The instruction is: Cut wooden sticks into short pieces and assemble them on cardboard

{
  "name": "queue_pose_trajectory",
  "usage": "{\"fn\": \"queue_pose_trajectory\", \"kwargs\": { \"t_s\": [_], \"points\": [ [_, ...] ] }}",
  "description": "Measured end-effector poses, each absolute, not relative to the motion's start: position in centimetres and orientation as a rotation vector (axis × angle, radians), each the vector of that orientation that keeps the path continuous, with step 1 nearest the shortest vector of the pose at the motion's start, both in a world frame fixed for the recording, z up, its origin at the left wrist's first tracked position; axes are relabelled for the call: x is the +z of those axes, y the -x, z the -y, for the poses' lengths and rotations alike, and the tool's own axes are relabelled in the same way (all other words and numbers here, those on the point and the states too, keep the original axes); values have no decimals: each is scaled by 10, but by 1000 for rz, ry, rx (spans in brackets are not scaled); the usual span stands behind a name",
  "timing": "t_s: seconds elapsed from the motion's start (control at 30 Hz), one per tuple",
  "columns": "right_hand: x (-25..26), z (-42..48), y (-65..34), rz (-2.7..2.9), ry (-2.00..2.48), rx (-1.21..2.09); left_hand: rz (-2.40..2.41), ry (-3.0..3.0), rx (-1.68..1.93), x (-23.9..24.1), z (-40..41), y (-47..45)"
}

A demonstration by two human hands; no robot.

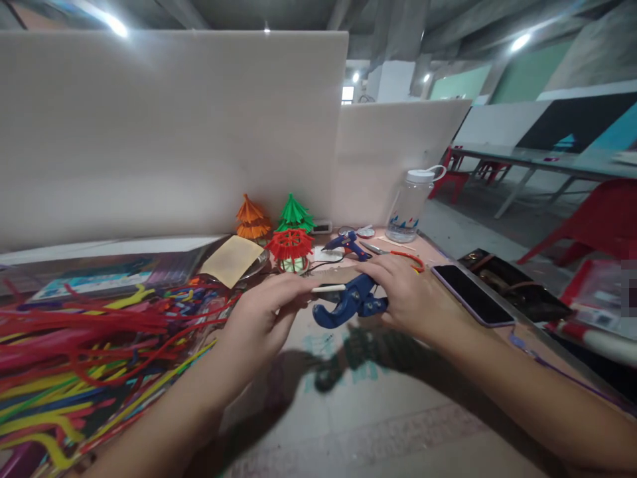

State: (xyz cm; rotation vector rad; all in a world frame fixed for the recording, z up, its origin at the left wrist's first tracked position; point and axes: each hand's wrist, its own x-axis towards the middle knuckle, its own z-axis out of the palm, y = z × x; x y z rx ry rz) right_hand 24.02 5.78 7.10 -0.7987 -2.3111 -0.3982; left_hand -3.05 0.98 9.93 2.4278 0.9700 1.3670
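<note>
My right hand (398, 292) is wrapped round a blue hand cutter with a hooked lower jaw (343, 309), which looks like a pipe cutter. A thin white stick (328, 289) runs from the fingers of my left hand (271, 305) to the cutter's upper part. Whether the stick lies inside the jaws or just in front of them, I cannot tell. Both hands are raised above the cardboard-covered table (318, 411). Behind them stand a red fringed paper piece (290, 245), an orange paper tree (251, 216) and a green paper tree (294, 214).
Bundles of coloured pipe cleaners (99, 338) spread over the left side. A yellow sheet (231, 260), a blue glue gun (348, 245), orange-handled scissors (398, 253) and a water bottle (405, 209) lie farther back. At right is a phone (472, 295). White panels (169, 133) rise behind.
</note>
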Motion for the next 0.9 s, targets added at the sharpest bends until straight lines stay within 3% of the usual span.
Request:
{"fn": "queue_pose_trajectory", "kwargs": {
  "t_s": [0.67, 0.9],
  "points": [
    [76, -49, -267, 2187, 662, -846, -825, -2272, 1100, 93, 5, 13],
    [74, -48, -269, 2203, 773, -795, -880, -2219, 1131, 91, 5, 12]
  ]
}}
